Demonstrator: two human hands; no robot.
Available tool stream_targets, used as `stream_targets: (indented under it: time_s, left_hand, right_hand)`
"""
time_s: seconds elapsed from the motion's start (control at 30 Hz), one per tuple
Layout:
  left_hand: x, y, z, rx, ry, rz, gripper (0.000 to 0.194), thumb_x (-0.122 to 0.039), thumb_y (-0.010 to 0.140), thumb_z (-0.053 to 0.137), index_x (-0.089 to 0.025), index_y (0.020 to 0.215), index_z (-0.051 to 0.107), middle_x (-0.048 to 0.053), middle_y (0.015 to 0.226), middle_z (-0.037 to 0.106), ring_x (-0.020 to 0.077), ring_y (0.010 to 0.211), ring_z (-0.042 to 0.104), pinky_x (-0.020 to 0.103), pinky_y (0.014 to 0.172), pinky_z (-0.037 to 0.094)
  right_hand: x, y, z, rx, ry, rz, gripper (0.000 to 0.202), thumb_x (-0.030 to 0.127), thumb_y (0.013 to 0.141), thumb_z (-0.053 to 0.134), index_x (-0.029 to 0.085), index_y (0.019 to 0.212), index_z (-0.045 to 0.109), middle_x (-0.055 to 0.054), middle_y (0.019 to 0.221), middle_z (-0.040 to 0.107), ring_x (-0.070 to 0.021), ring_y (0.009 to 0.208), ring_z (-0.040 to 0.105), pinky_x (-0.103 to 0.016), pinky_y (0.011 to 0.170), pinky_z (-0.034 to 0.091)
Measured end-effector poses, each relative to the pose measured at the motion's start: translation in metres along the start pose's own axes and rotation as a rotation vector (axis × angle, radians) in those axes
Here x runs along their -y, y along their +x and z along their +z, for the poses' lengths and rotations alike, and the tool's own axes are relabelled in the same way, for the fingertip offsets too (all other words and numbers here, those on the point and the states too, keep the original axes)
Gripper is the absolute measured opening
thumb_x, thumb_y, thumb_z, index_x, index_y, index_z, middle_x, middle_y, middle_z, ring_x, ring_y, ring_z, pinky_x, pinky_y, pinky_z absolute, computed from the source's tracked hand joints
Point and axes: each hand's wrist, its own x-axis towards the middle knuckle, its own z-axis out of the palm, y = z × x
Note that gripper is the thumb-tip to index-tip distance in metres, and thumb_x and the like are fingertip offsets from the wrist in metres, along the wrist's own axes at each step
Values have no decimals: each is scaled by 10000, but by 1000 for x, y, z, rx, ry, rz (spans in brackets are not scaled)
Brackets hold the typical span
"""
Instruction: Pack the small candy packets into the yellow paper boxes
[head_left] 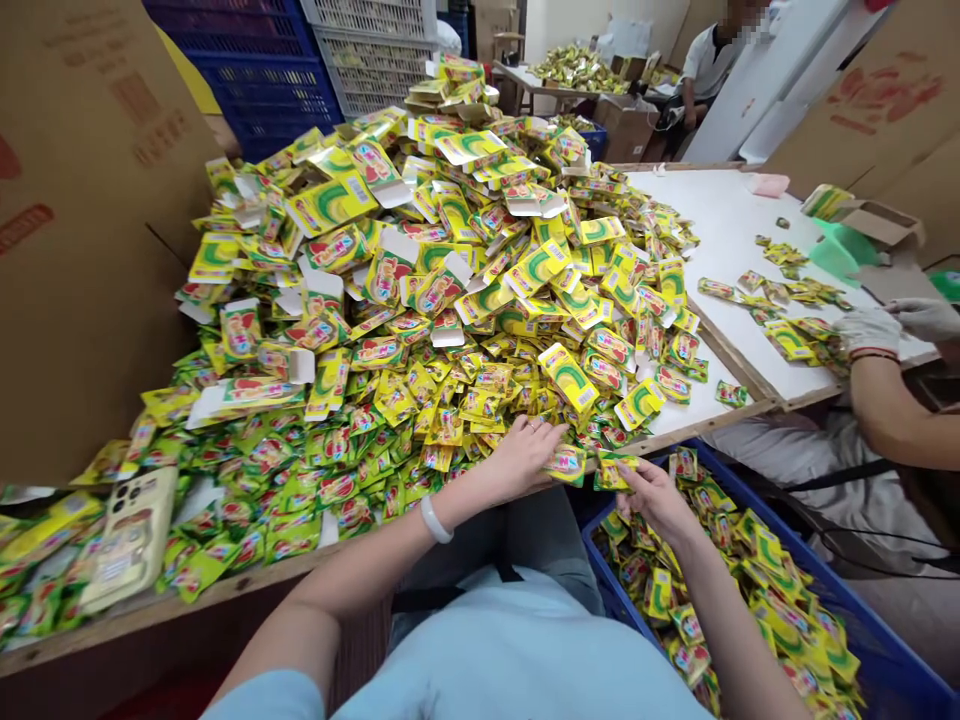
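My left hand [527, 452] is closed at the table's front edge, its fingers curled round a small yellow printed box [568, 464]. Just right of it, my right hand [660, 500] pinches a small yellow-green sachet [613, 471] between thumb and fingers. A narrow gap separates the box and the sachet. Behind my hands lies a heap of loose green and yellow sachets [360, 450]. Piled above these are many open-flapped yellow cartons [334, 205]. Beneath my right arm stands a blue crate [622, 600] filled with packed yellow boxes [772, 590].
A phone in a pale case [131, 540] lies at the table's left. Large cardboard boxes [82, 250] stand at left. A co-worker's gloved hand [866, 330] handles packets on the white table [675, 190] at right. Stacked crates [262, 90] and another person [705, 60] are behind.
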Motion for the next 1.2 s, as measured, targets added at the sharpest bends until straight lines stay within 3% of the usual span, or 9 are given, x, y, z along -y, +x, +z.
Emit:
stream_targets:
  time_s: [0.17,0.3,0.37,0.43,0.53,0.7,0.87,1.03,1.2]
  left_hand:
    - [-4,-25,1,-238,-74,148,620,-201,953,539,-213,1516,279,126,1413,546,263,1393,426,510,1218,156]
    - [-12,-40,7,-575,-698,-143,1008,-589,811,678,-199,1565,136,202,1546,353,363,1485,243,581,1202,190]
    - [-21,-40,13,-617,-1121,-260,942,-674,813,613,-194,1541,257,196,1542,375,362,1455,314,549,1175,284]
    - [-28,-38,16,-617,-1436,-315,677,-636,882,540,-211,1408,503,149,1468,503,324,1394,424,489,1158,343]
    - [-31,-39,13,-684,-1652,-369,486,-544,855,638,-207,1204,655,103,1266,666,283,1219,590,429,1085,434]
    - [-32,-50,3,-385,-1701,-371,511,-456,688,838,-144,1040,639,28,825,684,147,708,635,296,735,547]
    - [-42,-66,-4,-344,-1614,-320,630,-418,735,815,-172,1237,525,27,879,653,144,742,618,287,738,532]
    - [-38,-82,-7,-351,-1351,-357,941,-314,746,798,-233,1505,248,140,1450,467,273,1267,518,411,1103,390]
    - [-35,-87,1,-166,-1321,-401,1013,-304,766,753,-228,1560,129,154,1438,491,284,1218,561,429,1076,413]
  right_hand:
    - [2,1,25,122,42,42,405,483,622,873,163,764,670,17,603,646,-105,342,548,-220,311,474]
    - [1,-3,52,126,123,-26,431,576,673,811,201,782,629,55,585,619,-74,317,501,-187,282,435]
    - [-1,-7,65,189,145,-16,427,579,692,797,199,785,625,53,560,609,-85,311,505,-193,274,433]
    - [2,-11,73,240,114,-21,389,525,720,800,193,841,638,46,544,612,-108,336,544,-214,309,480]
    - [20,-17,75,127,37,-189,329,425,785,779,203,985,640,60,534,602,-114,362,561,-218,349,506]
    - [63,-17,89,36,-42,-590,188,285,836,737,252,994,643,45,745,619,-37,322,432,-169,266,328]
    - [74,-7,116,240,-494,-945,131,166,867,677,242,973,666,-20,889,648,-138,723,639,-249,625,537]
    - [84,-12,117,538,-959,-785,116,180,938,587,219,1021,659,-45,922,638,-165,826,642,-270,728,525]
    - [84,-21,107,678,-1047,-642,166,227,981,499,222,1085,628,-72,1009,610,-176,863,623,-291,756,531]
